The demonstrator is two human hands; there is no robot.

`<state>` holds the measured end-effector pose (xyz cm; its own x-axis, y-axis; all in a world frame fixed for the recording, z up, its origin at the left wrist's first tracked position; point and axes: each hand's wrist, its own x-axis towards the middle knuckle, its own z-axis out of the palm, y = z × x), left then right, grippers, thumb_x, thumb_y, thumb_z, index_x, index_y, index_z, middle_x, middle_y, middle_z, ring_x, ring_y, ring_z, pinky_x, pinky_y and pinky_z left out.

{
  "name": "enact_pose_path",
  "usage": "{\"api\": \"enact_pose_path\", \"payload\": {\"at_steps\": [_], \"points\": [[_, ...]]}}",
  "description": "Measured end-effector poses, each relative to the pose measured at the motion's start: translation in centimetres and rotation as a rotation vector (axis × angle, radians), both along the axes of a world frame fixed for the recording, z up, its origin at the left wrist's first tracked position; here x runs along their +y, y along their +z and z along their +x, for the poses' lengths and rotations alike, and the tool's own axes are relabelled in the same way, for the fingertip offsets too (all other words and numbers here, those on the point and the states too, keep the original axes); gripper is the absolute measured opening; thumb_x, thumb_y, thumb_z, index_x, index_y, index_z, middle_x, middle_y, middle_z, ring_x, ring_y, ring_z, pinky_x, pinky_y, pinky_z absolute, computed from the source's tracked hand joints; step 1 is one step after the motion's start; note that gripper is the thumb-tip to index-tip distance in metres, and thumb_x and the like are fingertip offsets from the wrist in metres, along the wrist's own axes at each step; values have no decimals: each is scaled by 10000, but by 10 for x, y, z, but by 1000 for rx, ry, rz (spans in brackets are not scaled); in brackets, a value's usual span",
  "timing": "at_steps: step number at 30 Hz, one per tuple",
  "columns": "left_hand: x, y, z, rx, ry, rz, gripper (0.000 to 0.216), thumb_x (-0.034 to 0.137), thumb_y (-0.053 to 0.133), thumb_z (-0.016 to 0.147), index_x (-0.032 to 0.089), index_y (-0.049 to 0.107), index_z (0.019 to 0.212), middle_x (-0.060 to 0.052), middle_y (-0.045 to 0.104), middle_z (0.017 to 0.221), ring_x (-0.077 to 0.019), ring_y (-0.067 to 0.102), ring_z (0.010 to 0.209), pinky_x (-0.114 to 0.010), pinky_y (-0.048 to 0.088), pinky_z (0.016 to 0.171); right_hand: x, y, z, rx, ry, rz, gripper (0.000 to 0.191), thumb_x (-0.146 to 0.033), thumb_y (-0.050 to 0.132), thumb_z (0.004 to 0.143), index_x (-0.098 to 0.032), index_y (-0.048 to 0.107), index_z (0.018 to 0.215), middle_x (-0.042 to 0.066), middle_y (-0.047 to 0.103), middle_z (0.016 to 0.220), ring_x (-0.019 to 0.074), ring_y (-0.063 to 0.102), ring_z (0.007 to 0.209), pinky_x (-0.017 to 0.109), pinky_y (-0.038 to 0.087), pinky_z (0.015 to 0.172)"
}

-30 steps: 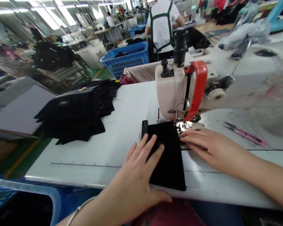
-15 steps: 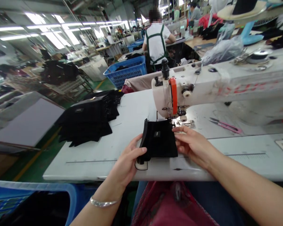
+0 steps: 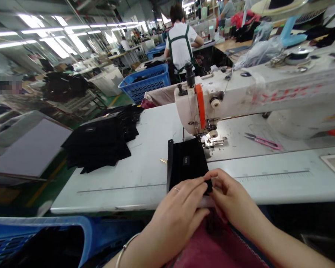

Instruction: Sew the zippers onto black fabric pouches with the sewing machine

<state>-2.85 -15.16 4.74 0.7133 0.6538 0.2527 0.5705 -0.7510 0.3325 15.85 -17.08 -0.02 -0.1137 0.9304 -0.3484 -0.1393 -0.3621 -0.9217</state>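
Observation:
A small black fabric piece (image 3: pixel 186 162) with a tiny label lies flat on the white table (image 3: pixel 128 178), its far end under the presser foot of the white sewing machine (image 3: pixel 209 108). My left hand (image 3: pixel 174 219) rests on the near edge of the piece with its fingers curled over it. At the near right corner of the same piece my right hand (image 3: pixel 231 199) pinches the fabric. The two hands meet at the table's front edge.
A stack of black fabric pieces (image 3: pixel 100 143) lies on the table to the left. Pink thread snips (image 3: pixel 264 141) lie right of the needle. A blue crate (image 3: pixel 44 242) stands low at my left. Beyond a blue basket (image 3: pixel 145 80), a person in a green apron (image 3: pixel 181 44) works.
The black piece has been laid flat again after its left edge was lifted. Both hands have drawn back to its near edge at the table front.

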Motion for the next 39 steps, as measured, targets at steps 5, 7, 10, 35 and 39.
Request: {"api": "enact_pose_path", "payload": {"at_steps": [5, 7, 10, 35, 39], "points": [[3, -30, 16, -35, -74, 62, 206, 113, 463, 1011, 144, 642, 1108, -91, 710, 1083, -209, 664, 999, -375, 593, 908, -26, -11, 13, -220, 43, 24, 143, -371, 525, 939, -260, 457, 1000, -73, 599, 636, 122, 500, 376, 229, 364, 335], [5, -36, 17, -38, -54, 75, 169, 126, 498, 1003, 145, 649, 1076, -90, 706, 1056, -216, 651, 982, -395, 577, 893, -33, -14, 23, -471, 106, 277, 60, -289, 519, 968, -244, 519, 927, -33, 625, 687, 145, 584, 516, 273, 462, 476], [6, -36, 20, -45, -44, 67, 135, 158, 537, 1003, 160, 661, 1056, -78, 707, 1038, -210, 640, 972, -393, 551, 876, -34, -17, 38, -887, 108, 757, 125, -168, 514, 981, -214, 616, 927, 44, 658, 854, 202, 612, 780, 356, 497, 706], [9, -34, 27, -83, 61, 0, 157, 105, 484, 1011, 154, 624, 1064, -67, 661, 987, -200, 596, 967, -379, 500, 917, -13, -27, 48, -1013, 143, 1178, 159, -122, 613, 930, -134, 681, 1073, 69, 680, 896, 202, 544, 756, 379, 431, 707], [10, -33, 23, -84, 10, -68, 181, 111, 506, 1005, 166, 654, 1093, -68, 669, 1030, -195, 601, 987, -370, 514, 907, -16, -26, 54, -967, 186, 1188, 211, -90, 613, 918, -135, 680, 1113, 75, 684, 917, 200, 545, 770, 373, 428, 688]]}}
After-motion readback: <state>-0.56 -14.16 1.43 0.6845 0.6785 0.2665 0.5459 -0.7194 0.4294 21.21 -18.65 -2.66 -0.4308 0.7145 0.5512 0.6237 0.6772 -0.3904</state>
